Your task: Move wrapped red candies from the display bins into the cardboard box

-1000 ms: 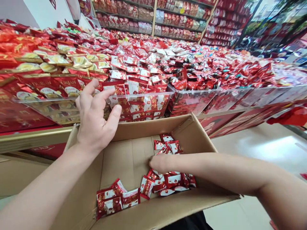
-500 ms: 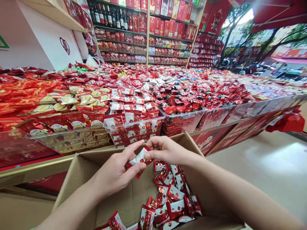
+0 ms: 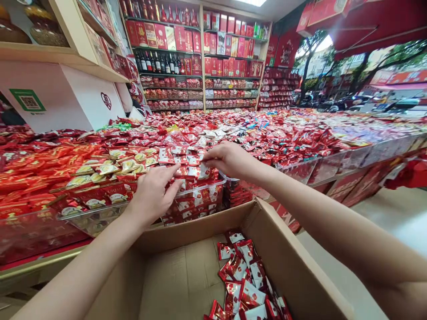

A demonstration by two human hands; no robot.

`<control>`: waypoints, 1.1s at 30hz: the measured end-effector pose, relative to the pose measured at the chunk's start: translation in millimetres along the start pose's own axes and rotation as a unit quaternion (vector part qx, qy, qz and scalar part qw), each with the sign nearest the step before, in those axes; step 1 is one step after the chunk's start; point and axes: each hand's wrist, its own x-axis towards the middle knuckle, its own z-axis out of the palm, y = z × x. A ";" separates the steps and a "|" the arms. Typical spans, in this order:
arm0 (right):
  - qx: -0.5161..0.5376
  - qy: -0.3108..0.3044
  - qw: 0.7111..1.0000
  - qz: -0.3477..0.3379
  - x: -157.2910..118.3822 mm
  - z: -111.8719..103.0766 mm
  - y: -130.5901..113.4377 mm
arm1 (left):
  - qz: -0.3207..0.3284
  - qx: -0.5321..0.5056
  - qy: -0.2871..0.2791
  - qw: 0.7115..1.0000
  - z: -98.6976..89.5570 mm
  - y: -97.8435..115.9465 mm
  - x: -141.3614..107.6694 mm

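My right hand point(image 3: 230, 162) pinches a red-and-white packet point(image 3: 204, 171) over the front of a clear bin point(image 3: 200, 189) filled with similar packets. To its left, my left hand point(image 3: 155, 191) hovers at the bin's left front with thumb and forefinger apart, holding nothing. Below both arms is an open cardboard box point(image 3: 200, 224); red-and-white packets point(image 3: 251, 293) lie loose along its right side, and bare cardboard shows at its left.
Durian packets point(image 3: 116, 193) fill the bin on the left, with orange-red packets point(image 3: 30, 186) beyond. More bins of red packets point(image 3: 287, 144) run right. Shelves with bottles and boxes point(image 3: 160, 62) stand behind. A white pillar point(image 3: 80, 98) rises at left.
Both hands have moved up and forward from above the box to the bin. My left hand has come off the packet. The view has tilted upward.
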 end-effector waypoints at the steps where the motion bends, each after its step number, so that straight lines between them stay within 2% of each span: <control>1: -0.013 -0.028 0.999 -0.008 5.3 4.1 0.6 | -0.016 -0.006 -0.018 1.000 0.4 -0.9 2.7; 5: -0.001 -0.127 0.992 -0.010 18.3 20.3 0.5 | -0.042 -0.019 -0.034 0.998 -0.2 -4.9 1.8; 8: 0.006 -0.163 0.987 0.007 23.2 26.8 -1.6 | -0.047 -0.024 -0.052 0.997 -2.8 -8.4 0.8; 12: 0.018 -0.176 0.984 0.030 26.2 28.8 -3.6 | -0.010 -0.033 -0.094 0.995 -6.1 -9.9 5.4; 15: 0.027 -0.190 0.981 0.039 26.5 28.1 -3.7 | 0.010 -0.034 -0.101 0.994 -7.9 -8.1 8.4; 23: 0.026 -0.199 0.979 0.033 26.0 27.7 -4.1 | -0.008 -0.048 -0.137 0.989 -10.0 -10.6 11.5; 30: 0.013 -0.212 0.977 0.035 27.6 30.4 -5.1 | 0.004 -0.056 -0.178 0.982 -10.3 -9.7 21.4; 32: -0.007 -0.195 0.980 0.027 23.9 27.9 -7.0 | -0.004 -0.059 -0.178 0.982 -11.0 -6.2 20.3; 33: -0.021 -0.167 0.986 0.021 19.9 25.0 -9.2 | -0.006 -0.057 -0.165 0.985 -12.1 -3.8 17.5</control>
